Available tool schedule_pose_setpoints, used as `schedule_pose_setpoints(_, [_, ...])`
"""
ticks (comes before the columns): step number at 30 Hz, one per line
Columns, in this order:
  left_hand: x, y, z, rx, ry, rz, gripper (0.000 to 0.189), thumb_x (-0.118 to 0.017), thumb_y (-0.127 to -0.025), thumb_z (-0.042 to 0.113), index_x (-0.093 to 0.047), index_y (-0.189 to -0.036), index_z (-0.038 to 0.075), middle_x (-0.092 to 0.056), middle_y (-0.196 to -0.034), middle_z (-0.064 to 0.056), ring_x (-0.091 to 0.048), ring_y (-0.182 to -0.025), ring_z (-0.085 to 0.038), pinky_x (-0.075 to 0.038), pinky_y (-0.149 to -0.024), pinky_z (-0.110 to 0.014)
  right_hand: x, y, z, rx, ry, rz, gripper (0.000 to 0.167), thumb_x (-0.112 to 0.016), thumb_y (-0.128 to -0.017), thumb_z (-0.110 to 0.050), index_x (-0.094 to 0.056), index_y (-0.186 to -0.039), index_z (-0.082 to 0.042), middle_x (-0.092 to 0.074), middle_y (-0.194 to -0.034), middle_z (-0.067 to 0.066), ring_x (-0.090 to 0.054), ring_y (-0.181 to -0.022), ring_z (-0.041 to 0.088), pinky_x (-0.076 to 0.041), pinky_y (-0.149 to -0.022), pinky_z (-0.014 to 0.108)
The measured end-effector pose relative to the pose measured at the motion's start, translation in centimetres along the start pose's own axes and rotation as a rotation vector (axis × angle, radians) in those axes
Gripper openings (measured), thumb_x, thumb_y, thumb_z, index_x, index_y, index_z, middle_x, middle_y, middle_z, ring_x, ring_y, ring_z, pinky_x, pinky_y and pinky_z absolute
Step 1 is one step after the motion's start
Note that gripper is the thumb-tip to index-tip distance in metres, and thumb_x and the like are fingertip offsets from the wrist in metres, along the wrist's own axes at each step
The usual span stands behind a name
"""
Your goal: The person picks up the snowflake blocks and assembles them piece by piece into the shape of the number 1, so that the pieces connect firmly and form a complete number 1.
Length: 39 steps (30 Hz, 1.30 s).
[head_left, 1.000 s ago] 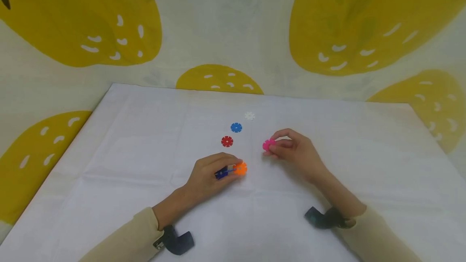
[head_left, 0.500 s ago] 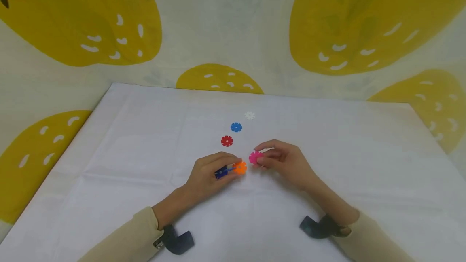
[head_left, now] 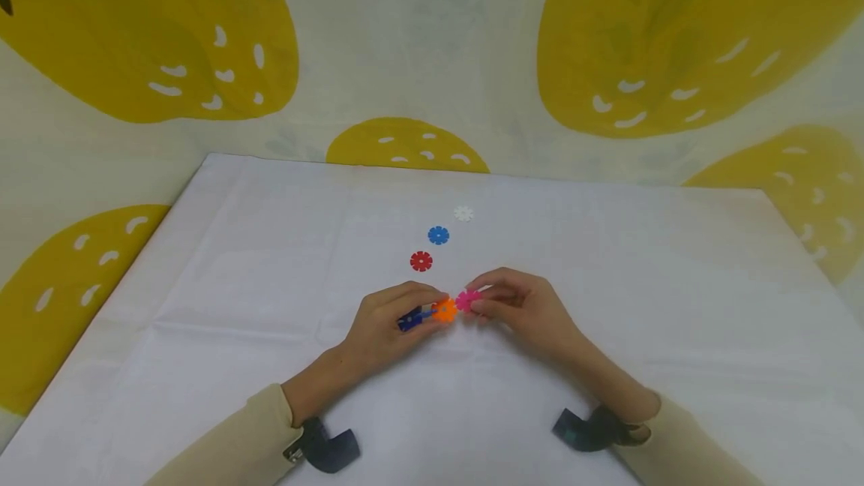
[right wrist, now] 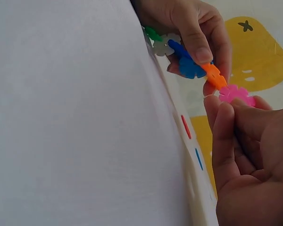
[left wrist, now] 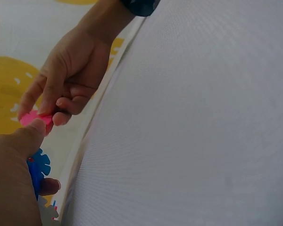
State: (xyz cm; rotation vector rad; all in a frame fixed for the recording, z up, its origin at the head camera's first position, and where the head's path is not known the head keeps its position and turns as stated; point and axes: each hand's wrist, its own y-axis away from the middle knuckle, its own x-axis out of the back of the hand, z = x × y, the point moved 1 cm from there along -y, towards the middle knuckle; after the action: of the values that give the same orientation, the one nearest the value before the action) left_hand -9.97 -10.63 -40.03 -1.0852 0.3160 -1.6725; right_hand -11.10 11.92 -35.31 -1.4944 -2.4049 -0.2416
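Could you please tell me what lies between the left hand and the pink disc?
The orange disc, pinched by the left hand, lies between it and the pink disc; the right wrist view shows this.

Counted three loose, flat, notched plastic discs, head-frame centre: red, blue, white. Six held, upper right of right-wrist frame: pink, orange, light blue, dark blue, translucent white, green. Bare hands, left and right: two.
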Motion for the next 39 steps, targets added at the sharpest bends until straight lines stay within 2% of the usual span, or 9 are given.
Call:
schedule_pose_setpoints(9, [0.0,0.0,-0.1,0.011,0.011,0.004,0.033,-0.08,-0.075,0.006,-0.07,-0.107,0.003,-0.069,-0.098,-0.005,-0.066,-0.094,-0.015,-0.051,-0.082,-0.024,-0.6,0.1,-0.6,0.046,-0.044,0.01,0.021,-0.068,-0.085,0.005,-0.068,-0.104,-0.004,-0.071,-0.092,0.008,-0.069,-0.079,0.028,-0.055,-0.072,0.032])
schedule_pose_setpoints(17, [0.0,-0.1,-0.1,0.01,0.034,0.012,0.033,-0.08,-0.073,0.0,-0.071,-0.105,0.001,-0.07,-0.096,-0.006,-0.067,-0.092,-0.016,-0.051,-0.082,-0.025,-1.0,0.3,-0.3,0.116,-0.01,0.038,0.021,-0.069,-0.083,0.006,-0.069,-0.103,-0.001,-0.069,-0.095,0.006,-0.069,-0.082,0.023,-0.054,-0.075,0.028])
schedule_pose_setpoints(26, [-0.1,0.0,-0.1,0.024,0.063,0.023,0.033,-0.08,-0.071,-0.005,-0.071,-0.102,-0.001,-0.071,-0.095,-0.008,-0.068,-0.091,-0.018,-0.051,-0.082,-0.025,-1.4,-0.2,2.6,0.13,-0.024,0.049,0.019,-0.071,-0.085,-0.004,-0.071,-0.1,-0.015,-0.07,-0.095,-0.005,-0.068,-0.086,0.015,-0.054,-0.076,0.029])
schedule_pose_setpoints(39, [-0.1,0.0,-0.1,0.018,0.061,0.037,0.029,-0.081,-0.07,-0.004,-0.073,-0.098,-0.001,-0.071,-0.093,-0.008,-0.068,-0.091,-0.018,-0.052,-0.082,-0.026,-1.8,-0.2,2.6,0.162,-0.02,0.046,0.017,-0.071,-0.085,-0.004,-0.071,-0.095,-0.017,-0.071,-0.094,-0.006,-0.068,-0.088,0.015,-0.054,-0.077,0.03])
